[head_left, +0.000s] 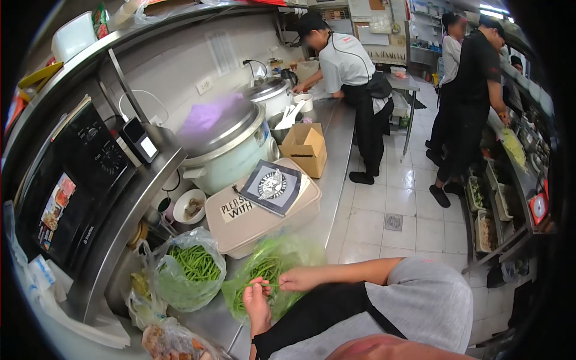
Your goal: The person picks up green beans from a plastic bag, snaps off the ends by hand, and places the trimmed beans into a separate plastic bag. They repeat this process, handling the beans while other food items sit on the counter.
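Observation:
Both hands meet over a green-tinted plastic bag [303, 249] of green beans on the steel counter. My left hand [258, 302] is closed in a pinch, thumb against fingers, on one end of a thin green bean [272, 285]. My right hand [295, 279] pinches the bean's other end, fingers curled. Beside them, farther left, an open clear plastic bag [193, 270] is full of green beans. A lidded beige container [258, 219] stands just beyond the bags, with a dark printed booklet [273, 186] on its lid.
Behind the container are a large rice cooker [231, 147], a cardboard box [303, 150] and a white bowl [190, 206]. A black microwave [78, 180] and overhead shelf [114, 37] line the left. Co-workers stand along the counter [336, 129] and across the tiled aisle [372, 204].

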Action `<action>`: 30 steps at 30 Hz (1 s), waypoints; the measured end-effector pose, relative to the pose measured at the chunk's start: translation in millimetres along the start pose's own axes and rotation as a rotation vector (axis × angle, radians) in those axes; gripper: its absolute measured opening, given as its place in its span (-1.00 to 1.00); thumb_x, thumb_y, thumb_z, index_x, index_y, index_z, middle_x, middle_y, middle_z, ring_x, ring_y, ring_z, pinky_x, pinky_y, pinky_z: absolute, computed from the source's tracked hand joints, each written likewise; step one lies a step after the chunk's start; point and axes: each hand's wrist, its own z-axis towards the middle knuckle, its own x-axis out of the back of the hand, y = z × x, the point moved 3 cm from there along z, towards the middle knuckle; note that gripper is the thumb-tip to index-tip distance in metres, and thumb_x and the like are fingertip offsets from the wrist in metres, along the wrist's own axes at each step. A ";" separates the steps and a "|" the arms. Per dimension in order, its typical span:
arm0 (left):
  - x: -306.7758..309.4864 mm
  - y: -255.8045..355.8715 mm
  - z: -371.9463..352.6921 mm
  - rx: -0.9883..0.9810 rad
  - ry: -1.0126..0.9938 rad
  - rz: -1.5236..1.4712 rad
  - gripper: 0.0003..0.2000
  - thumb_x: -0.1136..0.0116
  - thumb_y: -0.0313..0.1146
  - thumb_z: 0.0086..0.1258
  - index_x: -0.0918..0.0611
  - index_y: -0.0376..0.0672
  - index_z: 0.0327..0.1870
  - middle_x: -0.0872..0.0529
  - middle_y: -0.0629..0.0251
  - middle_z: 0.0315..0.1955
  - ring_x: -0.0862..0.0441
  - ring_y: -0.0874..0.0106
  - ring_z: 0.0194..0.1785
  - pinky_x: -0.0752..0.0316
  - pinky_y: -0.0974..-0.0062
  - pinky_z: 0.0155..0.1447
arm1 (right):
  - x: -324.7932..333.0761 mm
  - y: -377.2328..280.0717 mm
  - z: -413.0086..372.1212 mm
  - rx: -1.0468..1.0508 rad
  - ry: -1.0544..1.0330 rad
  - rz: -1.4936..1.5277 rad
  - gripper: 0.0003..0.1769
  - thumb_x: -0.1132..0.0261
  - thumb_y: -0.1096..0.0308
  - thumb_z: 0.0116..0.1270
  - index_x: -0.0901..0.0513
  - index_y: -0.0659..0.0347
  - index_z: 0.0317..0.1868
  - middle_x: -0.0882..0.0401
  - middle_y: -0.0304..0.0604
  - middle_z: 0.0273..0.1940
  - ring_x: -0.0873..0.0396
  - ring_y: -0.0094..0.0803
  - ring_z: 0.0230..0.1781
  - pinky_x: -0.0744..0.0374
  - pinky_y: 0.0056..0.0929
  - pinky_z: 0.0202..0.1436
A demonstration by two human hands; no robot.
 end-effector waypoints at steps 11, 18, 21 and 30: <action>-8.2 0.5 -5.4 -0.117 0.016 0.183 -0.87 0.11 -0.44 0.25 -0.46 -0.31 -0.30 -0.54 0.22 -0.35 -0.42 0.57 -0.41 -0.33 0.64 -0.30 | 5.0 7.9 6.9 -0.019 0.222 -0.240 -0.78 -0.02 0.25 0.07 -0.49 0.20 -0.54 -0.47 0.00 -0.57 -0.46 -0.11 -0.54 -0.42 -0.26 -0.45; -10.3 -7.9 -11.8 -0.175 -0.080 0.394 -0.89 0.10 -0.45 0.23 -0.48 -0.28 -0.40 -0.55 0.26 -0.41 -0.40 0.60 -0.44 -0.30 0.65 -0.33 | 5.5 43.0 22.6 -0.149 0.341 -0.330 -0.74 -0.01 0.21 0.06 -0.49 0.21 -0.54 -0.48 0.04 -0.55 -0.46 -0.03 -0.52 -0.42 -0.16 -0.41; -8.1 -12.3 -9.0 -0.040 -0.109 0.362 -0.86 0.13 -0.41 0.25 -0.47 -0.27 -0.42 -0.54 0.30 -0.44 -0.36 0.63 -0.47 -0.26 0.67 -0.36 | 12.3 40.3 24.6 -0.167 0.286 -0.440 -0.79 -0.06 0.23 0.05 -0.51 0.19 -0.49 -0.50 -0.05 -0.50 -0.48 -0.09 -0.44 -0.44 -0.22 -0.35; 1.7 -9.1 -1.8 -0.049 -0.181 0.700 -0.79 0.16 -0.36 0.25 -0.50 -0.30 -0.42 -0.53 0.29 -0.54 -0.44 0.51 -0.41 -0.33 0.57 -0.28 | 6.0 -9.7 30.9 0.230 0.115 -0.638 -0.89 -0.11 0.30 -0.07 -0.50 0.13 -0.57 -0.48 -0.15 -0.51 -0.48 -0.21 -0.45 -0.43 -0.28 -0.43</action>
